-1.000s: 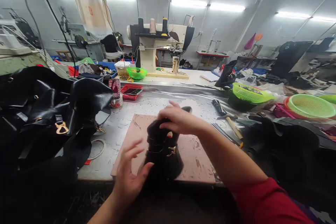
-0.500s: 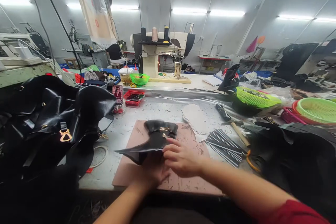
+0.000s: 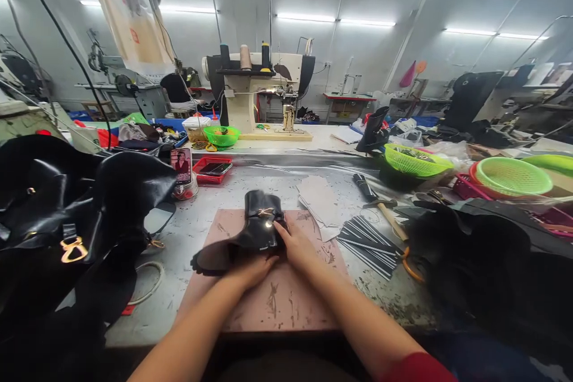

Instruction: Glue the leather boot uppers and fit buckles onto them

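Two hands (image 3: 256, 270) (image 3: 301, 248), fingers (image 3: 281, 229) partly hidden, grip the black upper (image 3: 258, 231), shaft (image 3: 262, 202) pointing away, flare (image 3: 215, 256) leftward.

A heap of glossy black leather pieces (image 3: 129, 182) bars the left of the frame; a pile of matt black material (image 3: 478, 245) closes the lower right. Between them, the flat pink board (image 3: 308, 310) gives room below the shiny black leather boot upper (image 3: 262, 234). Above it, a lane crosses the grey metal tabletop (image 3: 273, 180) before the cream-and-black sewing machine (image 3: 240, 98) at upper centre.
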Available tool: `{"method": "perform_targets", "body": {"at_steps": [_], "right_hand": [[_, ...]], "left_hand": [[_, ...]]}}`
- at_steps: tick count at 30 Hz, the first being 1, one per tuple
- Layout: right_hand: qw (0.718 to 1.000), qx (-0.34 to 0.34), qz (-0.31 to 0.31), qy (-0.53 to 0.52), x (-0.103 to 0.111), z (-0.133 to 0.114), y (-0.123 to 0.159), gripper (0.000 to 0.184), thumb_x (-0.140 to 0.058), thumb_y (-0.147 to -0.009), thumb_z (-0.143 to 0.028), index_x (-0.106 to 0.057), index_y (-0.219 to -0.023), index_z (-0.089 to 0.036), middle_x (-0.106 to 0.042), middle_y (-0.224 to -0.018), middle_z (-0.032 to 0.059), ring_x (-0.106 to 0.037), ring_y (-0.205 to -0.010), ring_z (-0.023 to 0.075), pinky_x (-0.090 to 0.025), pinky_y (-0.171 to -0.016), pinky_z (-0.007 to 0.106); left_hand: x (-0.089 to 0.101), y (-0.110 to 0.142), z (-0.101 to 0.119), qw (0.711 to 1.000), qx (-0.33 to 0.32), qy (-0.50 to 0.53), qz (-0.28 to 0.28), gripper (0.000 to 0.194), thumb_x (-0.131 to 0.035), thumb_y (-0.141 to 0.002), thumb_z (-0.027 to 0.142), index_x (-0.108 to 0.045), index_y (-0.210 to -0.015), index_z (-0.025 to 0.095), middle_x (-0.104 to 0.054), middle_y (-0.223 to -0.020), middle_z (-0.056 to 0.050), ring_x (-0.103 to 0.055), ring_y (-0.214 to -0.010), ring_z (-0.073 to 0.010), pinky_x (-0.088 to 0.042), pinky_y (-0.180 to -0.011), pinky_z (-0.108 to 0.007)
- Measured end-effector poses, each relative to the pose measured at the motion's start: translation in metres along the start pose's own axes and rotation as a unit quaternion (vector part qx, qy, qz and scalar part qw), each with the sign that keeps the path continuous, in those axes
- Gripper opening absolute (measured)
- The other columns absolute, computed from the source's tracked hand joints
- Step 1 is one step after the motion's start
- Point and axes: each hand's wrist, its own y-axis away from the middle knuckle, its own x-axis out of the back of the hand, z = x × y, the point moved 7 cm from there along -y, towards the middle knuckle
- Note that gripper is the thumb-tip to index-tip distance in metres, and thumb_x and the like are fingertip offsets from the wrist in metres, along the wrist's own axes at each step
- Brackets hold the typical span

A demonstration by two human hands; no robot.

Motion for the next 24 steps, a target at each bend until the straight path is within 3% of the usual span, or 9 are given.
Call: {"method": "perform_targets", "body": {"at_steps": [4, 6, 8, 11, 13, 15, 20, 24], "right_hand": [[0.997, -0.012, -0.077, 0.009, -0.001, 0.012, -0.016, 0.064, -0.051, -0.076, -0.008, -0.033, -0.136, -0.02, -0.031, -0.143, 0.013, -0.033, -0.129, 0.0243, -0.033, -0.103, 0.039], [0.994, -0.026, -0.107, 0.009, 0.013, 0.023, -0.025, 0.063, -0.06, -0.075, -0.019, -0.038, -0.133, -0.027, -0.038, -0.141, 0.005, -0.037, -0.127, 0.0191, -0.035, -0.102, 0.029], [0.99, -0.085, -0.108, 0.026, 0.035, 0.047, -0.036, 0.05, -0.055, -0.082, -0.03, -0.042, -0.13, -0.029, -0.044, -0.136, 0.0012, -0.04, -0.124, 0.0153, -0.035, -0.101, 0.025], [0.971, -0.21, -0.079, 0.082, 0.068, 0.096, -0.052, 0.035, -0.041, -0.091, -0.029, -0.047, -0.124, -0.019, -0.049, -0.129, 0.0104, -0.046, -0.117, 0.02, -0.038, -0.098, 0.037], [0.949, -0.279, -0.091, 0.114, 0.075, 0.123, -0.061, 0.031, -0.045, -0.09, -0.029, -0.051, -0.117, -0.016, -0.052, -0.121, 0.0111, -0.053, -0.107, 0.0217, -0.043, -0.09, 0.042], [0.928, -0.324, -0.123, 0.138, 0.072, 0.14, -0.071, 0.029, -0.051, -0.087, -0.031, -0.053, -0.112, -0.016, -0.055, -0.114, 0.0079, -0.056, -0.097, 0.0196, -0.048, -0.082, 0.041], [0.892, -0.373, -0.182, 0.181, 0.063, 0.148, -0.095, 0.029, -0.052, -0.086, -0.03, -0.053, -0.111, -0.015, -0.056, -0.112, 0.0076, -0.057, -0.094, 0.0189, -0.049, -0.079, 0.039], [0.884, -0.377, -0.188, 0.201, 0.062, 0.144, -0.107, 0.029, -0.052, -0.086, -0.03, -0.053, -0.111, -0.015, -0.056, -0.112, 0.0076, -0.057, -0.095, 0.0192, -0.049, -0.079, 0.04]], "left_hand": [[-0.017, -0.002, -0.006, 0.996, -0.006, -0.055, -0.069, 0.055, -0.045, -0.081, 0.046, -0.044, -0.129, 0.02, -0.037, -0.139, -0.011, -0.032, -0.127, -0.0319, -0.021, -0.106, -0.049], [-0.023, 0.0, -0.007, 0.995, -0.008, -0.053, -0.081, 0.06, -0.045, -0.08, 0.051, -0.039, -0.132, 0.022, -0.038, -0.139, -0.011, -0.032, -0.127, -0.0317, -0.021, -0.106, -0.049], [-0.027, 0.004, -0.009, 0.995, 0.003, -0.057, -0.086, 0.063, -0.043, -0.079, 0.056, -0.037, -0.134, 0.025, -0.038, -0.139, -0.01, -0.031, -0.128, -0.0321, -0.019, -0.106, -0.05], [-0.029, 0.008, -0.012, 0.993, 0.038, -0.053, -0.094, 0.064, -0.04, -0.079, 0.059, -0.036, -0.134, 0.027, -0.038, -0.139, -0.009, -0.032, -0.127, -0.0327, -0.021, -0.105, -0.051], [-0.028, 0.01, -0.011, 0.994, 0.05, -0.04, -0.094, 0.061, -0.039, -0.08, 0.058, -0.036, -0.134, 0.029, -0.039, -0.138, -0.007, -0.034, -0.126, -0.0319, -0.024, -0.104, -0.049], [-0.025, 0.01, -0.01, 0.994, 0.055, -0.031, -0.089, 0.058, -0.041, -0.081, 0.055, -0.037, -0.133, 0.031, -0.042, -0.136, -0.005, -0.036, -0.126, -0.0312, -0.026, -0.104, -0.048], [-0.028, 0.01, -0.013, 0.995, 0.056, -0.015, -0.086, 0.058, -0.041, -0.08, 0.058, -0.037, -0.132, 0.033, -0.041, -0.137, -0.004, -0.033, -0.127, -0.0315, -0.023, -0.105, -0.049], [-0.032, 0.01, -0.019, 0.997, 0.044, -0.025, -0.053, 0.058, -0.039, -0.08, 0.059, -0.036, -0.133, 0.033, -0.037, -0.14, -0.004, -0.031, -0.128, -0.0317, -0.021, -0.105, -0.051]]}}
